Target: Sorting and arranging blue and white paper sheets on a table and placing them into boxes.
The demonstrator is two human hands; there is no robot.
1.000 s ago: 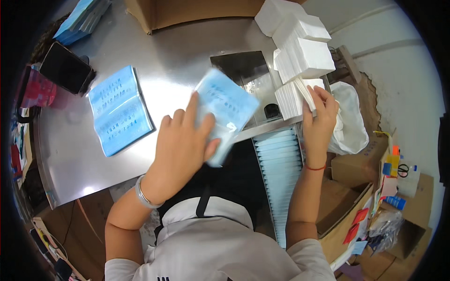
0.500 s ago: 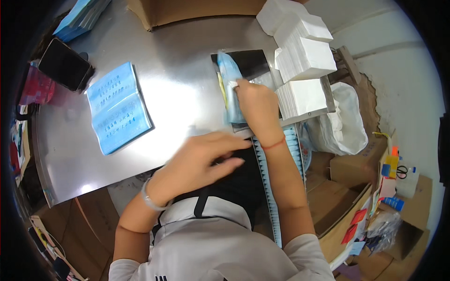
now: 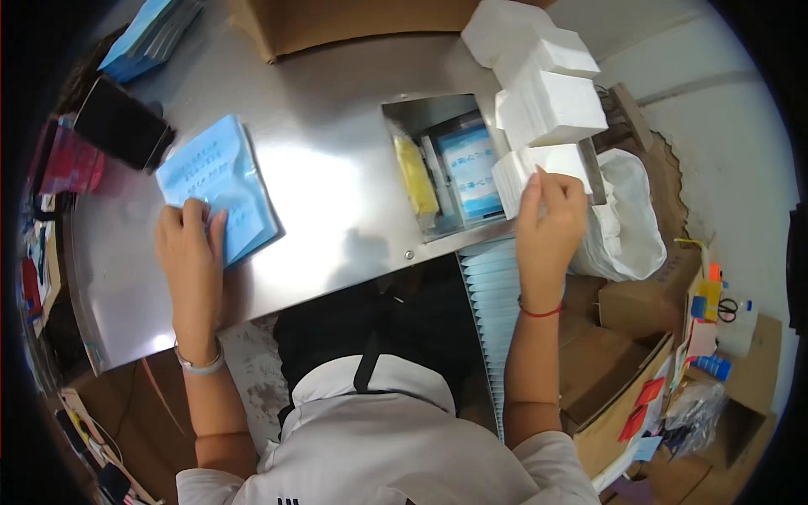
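Observation:
My left hand rests on a stack of blue printed plastic bags at the left of the table. Its fingers are bent and pinch the top bag, which is wrinkled around them. At the right, my right hand has thumb and fingertips closed on the edge of white folded paper, probably napkins, in the nearest stack. Between the hands, a rectangular opening in the metal tabletop shows a blue printed packet inside, and a yellow packet along its left side.
Taller white paper stacks stand behind the nearest one. A cardboard box is at the far edge, a phone and more blue bags at the left. A white-lined bin stands beyond the table's right edge.
My left hand has moved left onto the blue bag stack. My right hand has released a blue packet at the opening and moved right to the white paper.

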